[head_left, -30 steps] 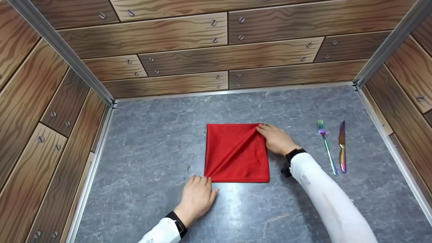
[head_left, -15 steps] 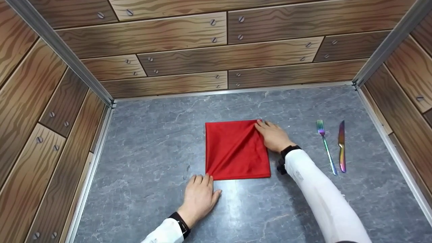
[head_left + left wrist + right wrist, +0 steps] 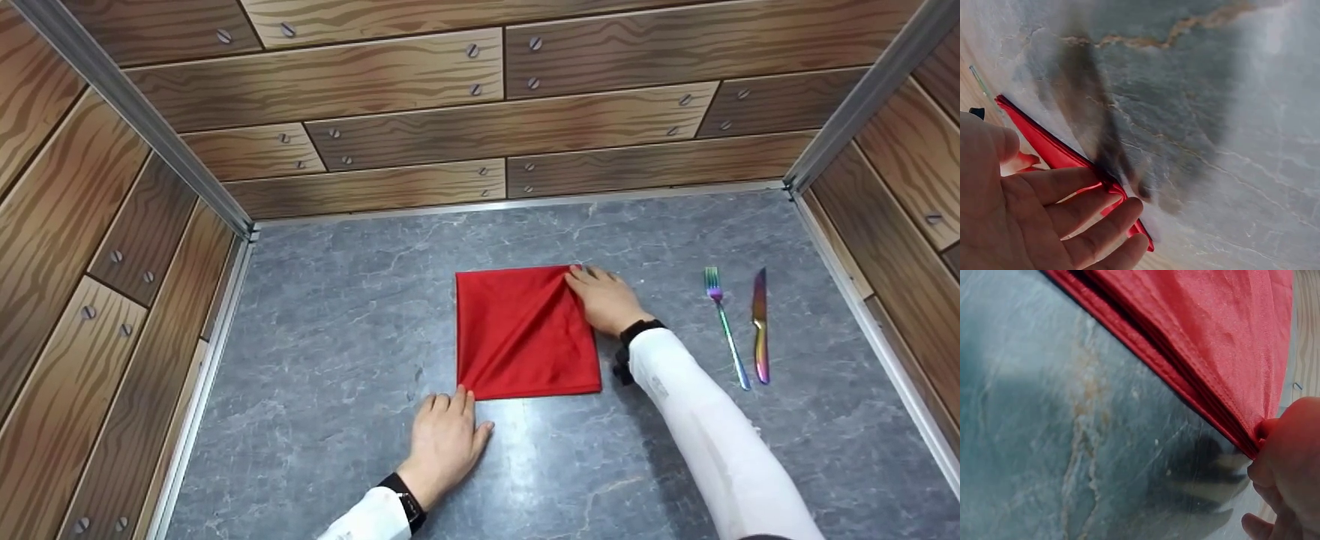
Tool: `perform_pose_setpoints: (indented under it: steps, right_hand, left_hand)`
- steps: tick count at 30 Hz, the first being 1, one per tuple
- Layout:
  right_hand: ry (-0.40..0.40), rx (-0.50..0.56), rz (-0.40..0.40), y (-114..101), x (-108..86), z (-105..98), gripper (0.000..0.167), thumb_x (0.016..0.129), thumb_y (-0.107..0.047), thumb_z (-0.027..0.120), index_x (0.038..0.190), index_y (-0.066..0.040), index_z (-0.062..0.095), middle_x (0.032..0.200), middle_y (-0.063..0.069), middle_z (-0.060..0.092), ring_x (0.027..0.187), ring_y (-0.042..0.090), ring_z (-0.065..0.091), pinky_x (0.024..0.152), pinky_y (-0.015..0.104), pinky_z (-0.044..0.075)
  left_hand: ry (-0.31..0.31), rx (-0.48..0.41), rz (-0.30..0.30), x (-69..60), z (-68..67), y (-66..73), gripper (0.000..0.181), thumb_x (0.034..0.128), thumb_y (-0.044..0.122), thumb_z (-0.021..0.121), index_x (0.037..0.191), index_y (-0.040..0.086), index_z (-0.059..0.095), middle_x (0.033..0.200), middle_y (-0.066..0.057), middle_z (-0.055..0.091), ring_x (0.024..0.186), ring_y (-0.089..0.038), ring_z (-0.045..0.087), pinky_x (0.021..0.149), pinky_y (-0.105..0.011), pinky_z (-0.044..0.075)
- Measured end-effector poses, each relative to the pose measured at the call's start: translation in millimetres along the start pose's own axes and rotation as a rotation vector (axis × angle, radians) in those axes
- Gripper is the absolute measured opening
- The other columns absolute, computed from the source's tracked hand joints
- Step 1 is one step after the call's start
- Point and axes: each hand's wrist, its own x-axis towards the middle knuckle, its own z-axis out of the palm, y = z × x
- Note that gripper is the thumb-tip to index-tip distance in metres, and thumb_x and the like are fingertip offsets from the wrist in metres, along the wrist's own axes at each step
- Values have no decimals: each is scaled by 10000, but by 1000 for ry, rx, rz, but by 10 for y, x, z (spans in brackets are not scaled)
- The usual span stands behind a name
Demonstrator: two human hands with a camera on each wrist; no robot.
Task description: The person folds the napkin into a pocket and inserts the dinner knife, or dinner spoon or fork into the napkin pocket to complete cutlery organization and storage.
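Observation:
A red cloth napkin (image 3: pixel 517 337), folded into a square of several layers, lies flat with a diagonal crease between two corners. At its near left corner my left hand (image 3: pixel 444 442) touches the cloth with straight fingers; the thumb stands apart. In the left wrist view those fingers (image 3: pixel 1081 216) lie against a small bunch of the napkin (image 3: pixel 1053 147). My right hand (image 3: pixel 609 301) is at the far right corner. In the right wrist view the right hand (image 3: pixel 1294 467) pinches that corner, and the napkin (image 3: pixel 1202 332) narrows toward it. Some right fingertips are hidden.
To the right, a rainbow-coloured fork (image 3: pixel 721 315) and matching knife (image 3: pixel 760 330) lie side by side on the grey marbled surface (image 3: pixel 330 315). Wood-patterned panels (image 3: pixel 405 135) wall in the back and both sides, with metal edging along their base.
The napkin's right side has shifted slightly away from me, with the right hand at its corner. My left hand has moved slightly right. Over the last half second almost nothing moves.

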Motion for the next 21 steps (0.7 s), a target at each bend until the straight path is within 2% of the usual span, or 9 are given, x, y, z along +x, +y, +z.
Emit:
perform_pose_setpoints:
  steps: [6,21]
  right_hand:
    - [-4,-8,-5,-4,-1,-2,510,996,-51,409,1505,-70,393,1571,120,309,1435,377,238,1143,561,203]
    - [-23,3,17,30,64,1,522,1017,-46,383,1535,-97,338,1597,103,254,1435,393,224,1136,588,191]
  left_hand:
    - [27,-15,-9,15,-16,4,557,972,496,509,1252,44,673,1256,-120,639,1012,-294,586,948,-438,451]
    - [72,-10,-11,87,41,-58,525,959,468,539,1255,57,674,1247,-98,632,1017,-302,576,933,-445,453]
